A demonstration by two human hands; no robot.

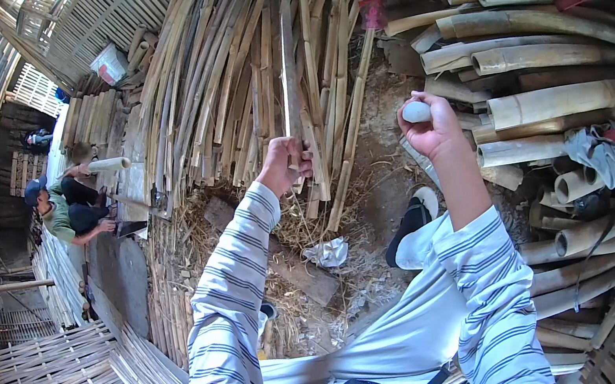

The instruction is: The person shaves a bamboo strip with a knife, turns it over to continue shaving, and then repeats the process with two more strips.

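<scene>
My left hand (285,165) is closed around the lower end of a long, narrow strip (287,68) with a bright white edge, which points away over the bamboo pile. To the right, my right hand (433,125) is wrapped round a pale, rounded object (415,111). Only its smooth end shows; the rest is hidden in the fist. The two hands are well apart. Many split bamboo strips (229,92) lie beyond my left hand, and bamboo shavings (347,194) cover the ground below it.
Cut bamboo poles (549,105) are stacked at the right, with a grey cloth (596,153) on them. Crumpled white plastic (327,253) lies between my feet. At the left another person (60,209) sits by a bamboo tube (109,165). A white bucket (109,65) stands behind.
</scene>
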